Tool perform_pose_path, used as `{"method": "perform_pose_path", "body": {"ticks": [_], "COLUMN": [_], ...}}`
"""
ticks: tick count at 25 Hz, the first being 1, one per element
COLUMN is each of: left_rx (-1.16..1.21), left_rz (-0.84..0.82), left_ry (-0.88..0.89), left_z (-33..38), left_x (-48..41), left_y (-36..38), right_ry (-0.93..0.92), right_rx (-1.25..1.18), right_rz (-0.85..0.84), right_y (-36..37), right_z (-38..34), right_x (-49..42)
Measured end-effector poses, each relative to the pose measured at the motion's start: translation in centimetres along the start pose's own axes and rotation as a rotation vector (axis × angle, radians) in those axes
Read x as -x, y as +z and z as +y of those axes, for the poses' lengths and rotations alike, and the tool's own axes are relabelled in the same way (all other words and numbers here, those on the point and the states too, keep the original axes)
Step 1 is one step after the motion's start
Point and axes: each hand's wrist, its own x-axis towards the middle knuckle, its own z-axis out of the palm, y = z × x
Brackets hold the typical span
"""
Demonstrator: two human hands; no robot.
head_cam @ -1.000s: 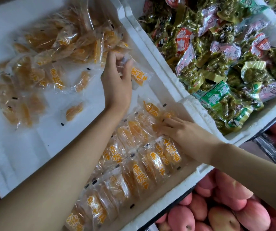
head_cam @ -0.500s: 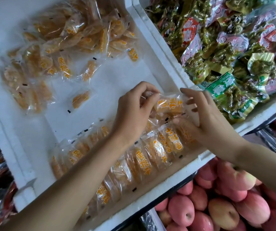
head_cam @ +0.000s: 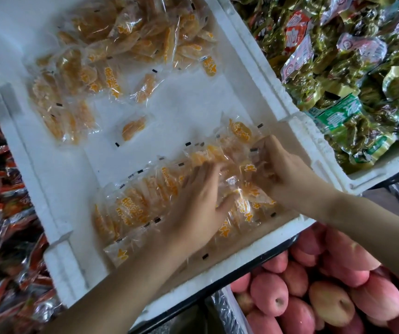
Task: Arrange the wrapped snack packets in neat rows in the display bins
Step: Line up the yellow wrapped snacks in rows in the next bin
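A row of snack packets [head_cam: 145, 208] lies along the near edge of a white foam bin [head_cam: 261, 75], running toward its near right corner. Each packet is a small flat pillow of crinkly clear film with orange lettering and a pale orange slab inside. They overlap like roof tiles, so their number cannot be counted.

The left hand [head_cam: 193, 208] lies on top of the row, blurred. Its fingers are straight and spread, so its grip is wide open, and it presses the packets flat. The right hand [head_cam: 287, 172] sits at the row's right end, near the bin's right wall. Its fingers bend down among the packets and are partly hidden by glossy film, so I cannot tell whether its grip has closed on one.

On the bin's floor, 3 single packets [head_cam: 133, 127] lie apart from one another. Beyond them, a loose heap [head_cam: 126, 39] of the same packets is jumbled toward the far edge and far left side.

A second foam bin [head_cam: 386, 169] sits just beside the right wall, heaped with shiny green and red pouches [head_cam: 338, 68]. Smooth round pink apples [head_cam: 326, 302] fill the space below the near edge. Red and black packets [head_cam: 1, 189] lie past the left edge.
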Motion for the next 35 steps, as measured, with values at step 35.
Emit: {"method": "perform_pose_path", "body": {"ticks": [35], "left_rx": [-0.248], "left_rz": [0.326], "left_ry": [-0.293], "left_z": [-12.0], "left_x": [-3.8], "left_y": [-10.0], "right_ry": [-0.449], "right_rx": [0.415], "right_rz": [-0.089], "right_y": [7.0], "right_z": [-7.4], "right_x": [-14.2]}}
